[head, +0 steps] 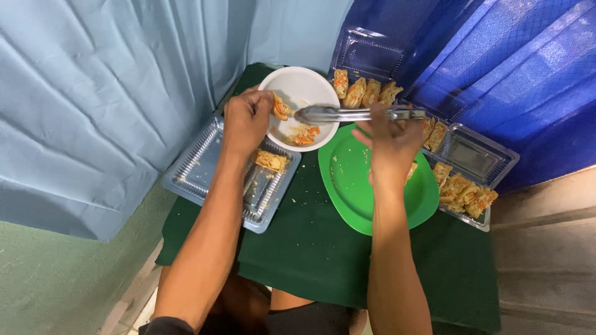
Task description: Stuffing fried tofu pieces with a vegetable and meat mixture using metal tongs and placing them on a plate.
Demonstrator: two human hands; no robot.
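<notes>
My forearms reach up from the bottom edge, nearest of all, over my lap and the front of the green-clothed surface point(323, 248). My left hand point(246, 119) is closed around a piece of filled pastry point(280, 108), pinching it at the left rim of the white bowl point(310, 84). My right hand point(391, 144) is wrapped narrowly around the handle end of metal tongs point(347, 114), which lie level with their tips over the bowl; the tongs look pressed nearly together, carrying nothing that I can see.

The surface is small, covered in dark green cloth, pushed against a pale blue curtain point(93, 93) on the left and a deep blue sheet point(509, 62) on the right. A pale green wall shows lower left, and grey steps lower right.

At left, a clear plastic tray point(192, 180) holds one pastry piece beside my wrist. The white bowl holds crumbs and one orange-flecked piece point(304, 133). The green plate point(354, 186) sits just right of it, bare but for crumbs. Behind and to the right, a hinged clear container point(490, 161) holds rows of cut rolls point(366, 92).
</notes>
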